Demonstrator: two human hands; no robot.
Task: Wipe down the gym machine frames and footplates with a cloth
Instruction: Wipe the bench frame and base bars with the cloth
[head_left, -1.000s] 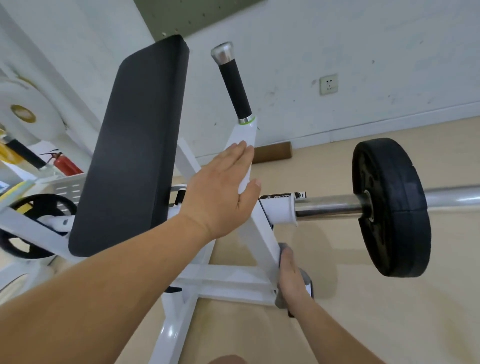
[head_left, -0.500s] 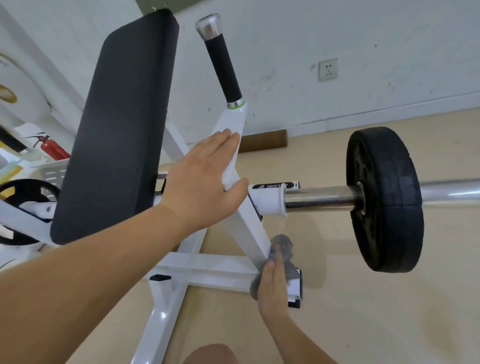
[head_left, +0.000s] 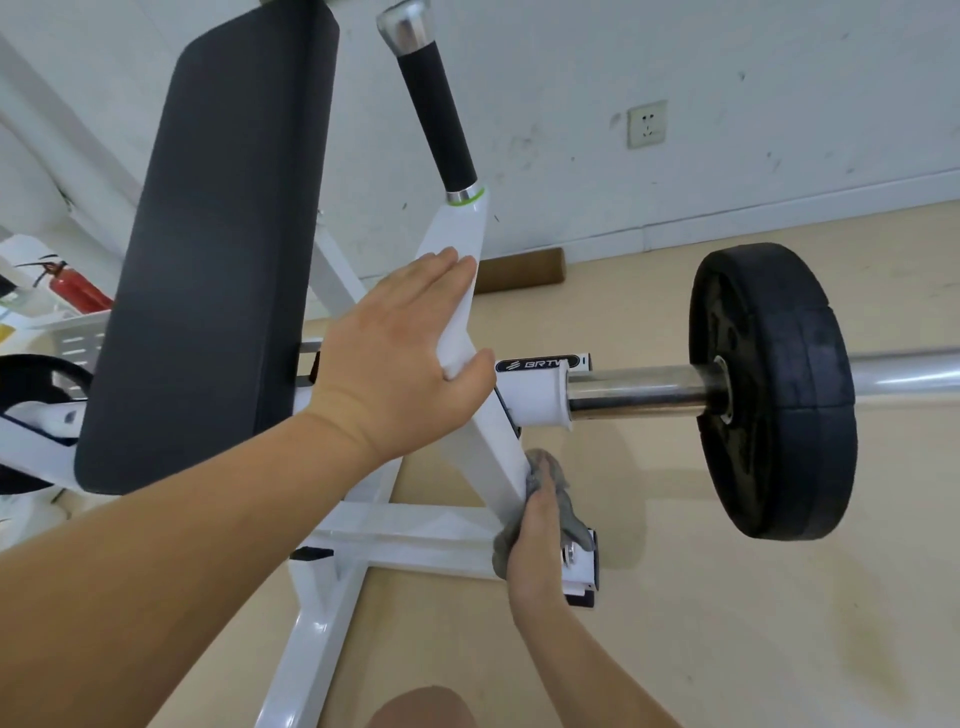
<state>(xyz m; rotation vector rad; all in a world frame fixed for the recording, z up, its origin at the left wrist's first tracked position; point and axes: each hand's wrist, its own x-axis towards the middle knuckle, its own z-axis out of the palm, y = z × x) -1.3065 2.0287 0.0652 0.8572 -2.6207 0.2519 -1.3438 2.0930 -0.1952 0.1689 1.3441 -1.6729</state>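
Right grip (head_left: 535, 551) is shown closed around the grey cloth (head_left: 553, 480), which is pressed against the lower stretch of the slanted white frame post (head_left: 498, 441), just above its junction with the base crossbar (head_left: 415, 535). Left grip (head_left: 405, 353) is laid flat on the same post higher up, fingers straight and thumb hooked round the far edge; nothing is held in it, and the machine is judged to be steadied by it. Change over the last second: the cloth, formerly hidden almost wholly under the fingers at the capped foot (head_left: 584, 577) of the base, has been carried up onto the post and is now seen bunched above the fingertips; the left grip has been kept in place. From this it is inferred that the foot end has been wiped and that an upward stroke along the post has been begun; the upper post, the crossbar and the remaining frames are taken as not yet done. Legible writing: a black label (head_left: 537, 364) beside the bar sleeve (head_left: 540, 395) bears a logo and the letters BRT, followed by a character that cannot be read
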